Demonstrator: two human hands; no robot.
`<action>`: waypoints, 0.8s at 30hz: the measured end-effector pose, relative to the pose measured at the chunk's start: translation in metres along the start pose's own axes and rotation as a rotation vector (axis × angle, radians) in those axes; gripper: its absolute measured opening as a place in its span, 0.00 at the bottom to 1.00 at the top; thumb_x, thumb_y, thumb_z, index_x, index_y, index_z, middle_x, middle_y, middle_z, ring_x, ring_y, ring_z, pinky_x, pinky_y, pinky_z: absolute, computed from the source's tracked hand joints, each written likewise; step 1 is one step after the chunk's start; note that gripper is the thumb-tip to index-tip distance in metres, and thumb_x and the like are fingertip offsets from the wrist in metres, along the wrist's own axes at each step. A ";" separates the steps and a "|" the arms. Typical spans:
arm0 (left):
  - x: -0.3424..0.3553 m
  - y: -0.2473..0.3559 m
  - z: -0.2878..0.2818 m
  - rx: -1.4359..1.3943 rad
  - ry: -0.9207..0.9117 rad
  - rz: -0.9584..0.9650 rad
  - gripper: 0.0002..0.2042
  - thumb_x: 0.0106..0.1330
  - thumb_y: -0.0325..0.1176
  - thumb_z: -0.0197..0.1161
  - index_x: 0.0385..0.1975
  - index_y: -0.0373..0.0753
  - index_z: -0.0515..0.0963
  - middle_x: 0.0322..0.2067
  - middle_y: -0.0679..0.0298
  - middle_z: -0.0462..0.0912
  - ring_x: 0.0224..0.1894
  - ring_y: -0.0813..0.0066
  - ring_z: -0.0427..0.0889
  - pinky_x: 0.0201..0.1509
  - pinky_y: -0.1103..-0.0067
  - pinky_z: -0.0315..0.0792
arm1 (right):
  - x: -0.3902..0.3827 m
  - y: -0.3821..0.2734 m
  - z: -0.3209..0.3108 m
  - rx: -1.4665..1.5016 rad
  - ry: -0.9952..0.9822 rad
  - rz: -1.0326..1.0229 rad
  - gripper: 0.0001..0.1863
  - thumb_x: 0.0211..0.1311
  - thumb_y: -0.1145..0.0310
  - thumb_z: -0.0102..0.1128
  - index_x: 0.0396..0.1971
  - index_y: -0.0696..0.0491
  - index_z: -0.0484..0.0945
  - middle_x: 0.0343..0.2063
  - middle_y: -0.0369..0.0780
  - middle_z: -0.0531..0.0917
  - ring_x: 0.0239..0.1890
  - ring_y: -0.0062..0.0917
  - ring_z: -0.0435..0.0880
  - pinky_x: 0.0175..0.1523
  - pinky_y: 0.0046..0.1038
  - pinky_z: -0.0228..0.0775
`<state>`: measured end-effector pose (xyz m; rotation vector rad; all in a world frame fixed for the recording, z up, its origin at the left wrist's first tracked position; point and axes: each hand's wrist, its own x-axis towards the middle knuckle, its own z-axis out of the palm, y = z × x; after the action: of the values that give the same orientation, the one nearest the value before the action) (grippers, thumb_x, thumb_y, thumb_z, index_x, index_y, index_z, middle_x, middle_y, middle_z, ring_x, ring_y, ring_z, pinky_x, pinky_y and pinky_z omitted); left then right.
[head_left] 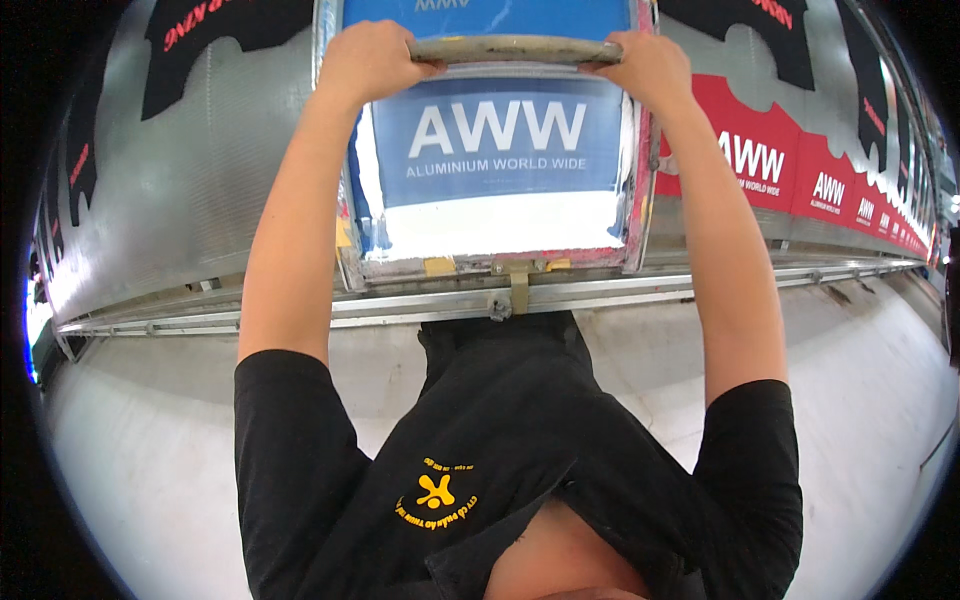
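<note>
Both my arms reach forward over a screen-printing frame (640,215) with a blue mesh (395,120) that carries pale lettering. A long squeegee (515,48) lies crosswise over the far part of the screen. My left hand (372,62) is closed around its left end, and my right hand (652,70) is closed around its right end. White ink (490,228) lies in a thick band along the near end of the mesh. What is under the screen is hidden.
A metal rail (400,307) with a bracket (518,290) runs along the near edge of the grey printing table (240,150). Black cut fabric pieces (225,40) lie to the left and far right. Red printed fabric pieces (740,140) line the right side. Pale floor (150,430) shows below.
</note>
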<state>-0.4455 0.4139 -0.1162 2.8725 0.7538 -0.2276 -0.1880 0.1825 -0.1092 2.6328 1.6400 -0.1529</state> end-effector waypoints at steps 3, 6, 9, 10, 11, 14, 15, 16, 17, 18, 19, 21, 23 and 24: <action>-0.012 0.008 0.010 -0.042 -0.002 -0.062 0.26 0.60 0.65 0.70 0.35 0.46 0.90 0.26 0.59 0.89 0.33 0.56 0.89 0.40 0.63 0.81 | -0.013 -0.007 0.006 0.005 -0.087 0.103 0.25 0.58 0.37 0.71 0.43 0.43 0.90 0.32 0.40 0.90 0.39 0.39 0.89 0.45 0.42 0.80; -0.068 0.041 0.019 -0.111 -0.122 -0.145 0.23 0.57 0.60 0.74 0.38 0.46 0.90 0.32 0.60 0.90 0.37 0.57 0.90 0.43 0.63 0.83 | -0.074 -0.013 0.018 0.076 -0.040 0.029 0.17 0.57 0.49 0.74 0.41 0.42 0.90 0.34 0.37 0.90 0.41 0.36 0.89 0.47 0.40 0.80; -0.156 0.070 0.041 -0.173 -0.076 -0.149 0.22 0.54 0.54 0.77 0.43 0.46 0.89 0.40 0.60 0.91 0.43 0.56 0.89 0.47 0.64 0.82 | -0.163 -0.019 0.042 0.124 0.082 -0.079 0.14 0.51 0.61 0.76 0.40 0.43 0.90 0.36 0.35 0.89 0.43 0.34 0.88 0.47 0.36 0.79; -0.186 0.084 0.037 -0.197 -0.114 -0.145 0.21 0.54 0.52 0.77 0.42 0.46 0.89 0.41 0.60 0.90 0.43 0.56 0.89 0.46 0.63 0.82 | -0.198 -0.028 0.041 0.143 0.074 -0.068 0.14 0.50 0.62 0.76 0.39 0.43 0.90 0.35 0.35 0.89 0.42 0.34 0.88 0.47 0.36 0.79; -0.209 0.096 0.032 -0.218 -0.139 -0.140 0.20 0.53 0.51 0.77 0.41 0.45 0.89 0.41 0.60 0.90 0.43 0.55 0.89 0.46 0.63 0.82 | -0.224 -0.035 0.036 0.158 0.079 -0.060 0.14 0.48 0.63 0.77 0.37 0.44 0.90 0.35 0.35 0.89 0.42 0.35 0.88 0.47 0.35 0.79; -0.249 0.104 0.046 -0.278 0.055 0.003 0.21 0.57 0.52 0.77 0.42 0.44 0.88 0.36 0.60 0.90 0.41 0.57 0.89 0.44 0.64 0.81 | -0.261 -0.038 0.022 0.241 0.201 -0.128 0.11 0.50 0.56 0.76 0.31 0.45 0.89 0.28 0.37 0.86 0.34 0.39 0.87 0.40 0.40 0.78; -0.246 0.110 0.032 -0.228 -0.031 -0.036 0.21 0.57 0.54 0.76 0.39 0.43 0.88 0.35 0.59 0.89 0.40 0.56 0.89 0.43 0.63 0.81 | -0.261 -0.034 0.016 0.243 0.149 -0.138 0.14 0.50 0.53 0.77 0.31 0.46 0.89 0.28 0.37 0.86 0.34 0.39 0.87 0.40 0.40 0.78; -0.237 0.113 0.013 -0.179 -0.117 -0.077 0.21 0.58 0.55 0.75 0.36 0.42 0.87 0.33 0.58 0.89 0.39 0.55 0.89 0.41 0.62 0.81 | -0.252 -0.028 0.007 0.245 0.095 -0.148 0.16 0.51 0.51 0.77 0.31 0.47 0.89 0.28 0.38 0.86 0.34 0.40 0.87 0.39 0.41 0.79; -0.227 0.115 -0.004 -0.127 -0.203 -0.117 0.22 0.58 0.56 0.75 0.32 0.41 0.87 0.32 0.57 0.88 0.38 0.53 0.88 0.40 0.62 0.81 | -0.240 -0.023 -0.002 0.249 0.043 -0.156 0.19 0.51 0.48 0.77 0.32 0.49 0.88 0.27 0.38 0.86 0.34 0.40 0.87 0.38 0.42 0.79; -0.222 0.117 -0.007 -0.124 -0.096 -0.059 0.27 0.59 0.63 0.72 0.30 0.40 0.86 0.28 0.58 0.87 0.35 0.53 0.88 0.38 0.61 0.80 | -0.231 -0.020 -0.011 0.230 -0.050 -0.129 0.29 0.51 0.39 0.76 0.34 0.52 0.88 0.29 0.41 0.87 0.36 0.41 0.88 0.38 0.43 0.79; -0.216 0.117 -0.002 -0.110 -0.086 -0.040 0.28 0.59 0.65 0.70 0.29 0.40 0.86 0.28 0.57 0.87 0.35 0.52 0.88 0.38 0.61 0.80 | -0.225 -0.015 -0.009 0.222 -0.085 -0.104 0.29 0.51 0.37 0.75 0.33 0.52 0.88 0.29 0.42 0.88 0.36 0.41 0.88 0.38 0.43 0.79; -0.206 0.116 0.016 -0.094 -0.084 -0.006 0.31 0.60 0.69 0.67 0.29 0.39 0.86 0.28 0.57 0.87 0.35 0.52 0.88 0.37 0.61 0.81 | -0.215 -0.011 0.000 0.210 -0.175 -0.056 0.31 0.51 0.34 0.75 0.32 0.51 0.88 0.31 0.43 0.88 0.37 0.40 0.88 0.39 0.42 0.78; -0.199 0.115 0.031 -0.099 -0.145 0.022 0.35 0.58 0.74 0.65 0.28 0.39 0.86 0.26 0.55 0.87 0.34 0.52 0.88 0.37 0.61 0.81 | -0.210 -0.010 0.007 0.157 -0.307 -0.045 0.42 0.44 0.28 0.75 0.43 0.55 0.89 0.36 0.48 0.89 0.42 0.42 0.90 0.46 0.40 0.81; -0.195 0.114 0.037 -0.102 -0.175 0.034 0.37 0.57 0.76 0.64 0.28 0.39 0.86 0.26 0.54 0.87 0.33 0.52 0.88 0.38 0.61 0.81 | -0.212 -0.008 0.015 0.157 -0.307 -0.051 0.46 0.42 0.27 0.76 0.46 0.56 0.88 0.38 0.50 0.90 0.44 0.43 0.90 0.48 0.40 0.82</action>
<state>-0.5608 0.2165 -0.1026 2.7235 0.6629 -0.4170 -0.2892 -0.0048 -0.1021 2.5115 1.6480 -0.6770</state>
